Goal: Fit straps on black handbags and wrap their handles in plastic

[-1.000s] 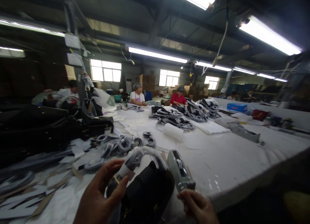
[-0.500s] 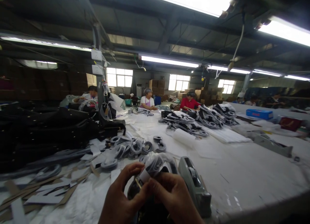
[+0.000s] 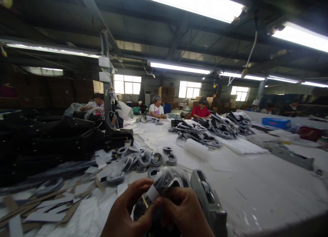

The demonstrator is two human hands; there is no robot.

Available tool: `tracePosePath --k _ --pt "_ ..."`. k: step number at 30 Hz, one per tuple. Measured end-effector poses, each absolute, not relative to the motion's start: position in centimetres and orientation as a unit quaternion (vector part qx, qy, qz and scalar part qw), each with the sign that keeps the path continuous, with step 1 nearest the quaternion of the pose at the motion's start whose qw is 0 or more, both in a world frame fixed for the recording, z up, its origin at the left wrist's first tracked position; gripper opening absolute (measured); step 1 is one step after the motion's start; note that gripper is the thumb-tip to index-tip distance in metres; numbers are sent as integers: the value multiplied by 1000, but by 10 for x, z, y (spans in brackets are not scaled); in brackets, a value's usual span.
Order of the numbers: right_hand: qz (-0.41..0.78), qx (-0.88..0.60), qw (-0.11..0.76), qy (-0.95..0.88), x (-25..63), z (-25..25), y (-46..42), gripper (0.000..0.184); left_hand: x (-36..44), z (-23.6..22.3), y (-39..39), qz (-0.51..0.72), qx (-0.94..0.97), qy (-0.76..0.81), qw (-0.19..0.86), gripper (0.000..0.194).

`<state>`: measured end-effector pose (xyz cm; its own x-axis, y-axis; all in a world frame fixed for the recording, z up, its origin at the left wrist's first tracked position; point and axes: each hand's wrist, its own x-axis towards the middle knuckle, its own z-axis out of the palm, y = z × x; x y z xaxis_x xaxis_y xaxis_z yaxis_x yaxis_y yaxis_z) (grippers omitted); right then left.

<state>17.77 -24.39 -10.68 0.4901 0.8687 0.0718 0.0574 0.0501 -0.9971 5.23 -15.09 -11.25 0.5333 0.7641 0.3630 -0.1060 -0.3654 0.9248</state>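
Between my hands is a black bag (image 3: 157, 225), mostly hidden behind them. Its curved handle (image 3: 167, 178) is wrapped in clear plastic, with a white paper band (image 3: 153, 193) around its left side. My left hand (image 3: 128, 211) is closed on the handle by that band, thumb on the near side. My right hand (image 3: 187, 209) has come against the handle from the right, fingers pinched at the band's edge near the left thumb. Any tape in the pinch is too small to make out. A grey tape dispenser (image 3: 208, 199) stands just right of my right hand.
Coiled, plastic-wrapped straps (image 3: 145, 158) lie beyond my hands. White and brown card strips (image 3: 51, 209) cover the near left. Black bags (image 3: 51, 134) are piled at left, wrapped straps (image 3: 202, 129) farther back. Another dispenser (image 3: 292, 155) is at right. Co-workers sit across the table.
My right hand has left the dispenser's near end and moved left to the handle, meeting my left hand at the paper band. The view has shifted; over the last half second the hands stay nearly still.
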Motion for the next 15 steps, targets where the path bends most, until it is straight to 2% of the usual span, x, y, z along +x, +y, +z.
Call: tracePosePath --k 6,10,12,15 --pt "326 -606 633 -355 186 -115 -243 13 52 -110 -155 392 699 217 557 36" --pt "339 -583 650 -351 188 -125 -236 12 53 -110 -156 374 688 213 584 37" --pt "328 -578 656 -359 189 -131 -232 16 53 -109 -155 372 685 218 587 38" --pt "285 -600 651 -367 192 -140 -229 34 52 -107 -154 383 684 232 576 38"
